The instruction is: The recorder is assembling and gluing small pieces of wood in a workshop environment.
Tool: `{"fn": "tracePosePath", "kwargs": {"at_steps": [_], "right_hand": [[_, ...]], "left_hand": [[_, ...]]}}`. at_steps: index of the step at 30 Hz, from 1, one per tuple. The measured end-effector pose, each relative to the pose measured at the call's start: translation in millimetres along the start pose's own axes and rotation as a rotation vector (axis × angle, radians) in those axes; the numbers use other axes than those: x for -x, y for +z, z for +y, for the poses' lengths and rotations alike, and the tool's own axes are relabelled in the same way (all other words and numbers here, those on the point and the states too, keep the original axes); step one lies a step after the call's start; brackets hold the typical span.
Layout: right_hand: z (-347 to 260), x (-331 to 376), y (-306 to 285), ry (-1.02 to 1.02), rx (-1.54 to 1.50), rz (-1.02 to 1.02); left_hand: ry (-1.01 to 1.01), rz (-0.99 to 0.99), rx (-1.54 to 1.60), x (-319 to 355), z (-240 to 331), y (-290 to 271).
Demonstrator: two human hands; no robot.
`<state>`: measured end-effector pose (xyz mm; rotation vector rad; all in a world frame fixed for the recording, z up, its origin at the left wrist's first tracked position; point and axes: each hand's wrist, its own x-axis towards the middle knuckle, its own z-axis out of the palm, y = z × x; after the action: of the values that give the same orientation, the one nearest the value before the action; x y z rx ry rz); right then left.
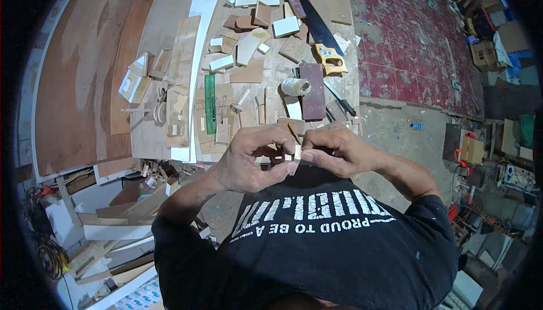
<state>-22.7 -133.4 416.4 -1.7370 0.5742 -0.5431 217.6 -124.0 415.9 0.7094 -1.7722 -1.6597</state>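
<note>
Hands meet at chest height above workbench (169,140) edge. Left hand (249,160) and right hand (339,152) both pinch small pale wood piece (295,153) between fingertips. I judge grip thin (piece mostly hidden by fingers): slip would drop it among scrap offcuts (113,219) below, hard to find. Handsaw (322,38) lies well apart, no hazard.

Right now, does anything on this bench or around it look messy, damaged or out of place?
Yes. Wood offcuts lie scattered at all angles across the workbench around the handsaw. More scrap boards are heaped on the floor at lower left. Both hands pinch a small wood piece.
</note>
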Motion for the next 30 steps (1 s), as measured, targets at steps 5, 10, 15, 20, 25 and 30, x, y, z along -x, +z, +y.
{"fn": "tracePosePath", "kwargs": {"at_steps": [5,10,15,20,25,30], "right_hand": [[17,2,0,0.034,0.024,0.075],[13,-7,13,-0.095,0.008,0.288],[39,-2,25,0.014,-0.268,0.372],[32,-6,27,0.168,-0.411,0.491],[55,-8,39,0.187,-0.664,0.538],[53,-7,50,0.238,-0.438,0.586]], "left_hand": [[-0.036,0.143,0.185,-1,-14,6],[-0.088,0.246,0.209,-8,-22,8],[-0.133,0.282,0.395,-8,-28,9],[-0.037,0.468,0.560,-14,-33,29],[-0.062,0.558,0.602,-17,-51,42],[-0.033,0.680,0.147,-10,-83,49]]}}
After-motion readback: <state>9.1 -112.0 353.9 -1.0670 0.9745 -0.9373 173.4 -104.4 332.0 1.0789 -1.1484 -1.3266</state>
